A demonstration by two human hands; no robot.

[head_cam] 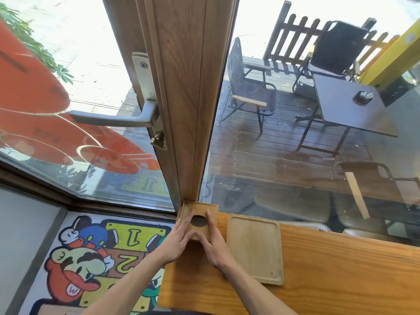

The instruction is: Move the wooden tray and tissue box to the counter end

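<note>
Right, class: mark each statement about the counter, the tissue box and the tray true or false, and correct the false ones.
1. Both hands, left hand and right hand, rest on the tissue box. True.
2. The wooden tray lies left of the box. False: it lies to its right.
3. The tray holds cups. False: it holds nothing.
4. The box sits at the counter end, by the door frame. True.

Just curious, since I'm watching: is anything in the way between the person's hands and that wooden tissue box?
Nothing visible. The left hand and right hand already rest on the tissue box, one along each side of its round hole. The box sits at the counter corner by the door frame, with the tray beside it.
</note>
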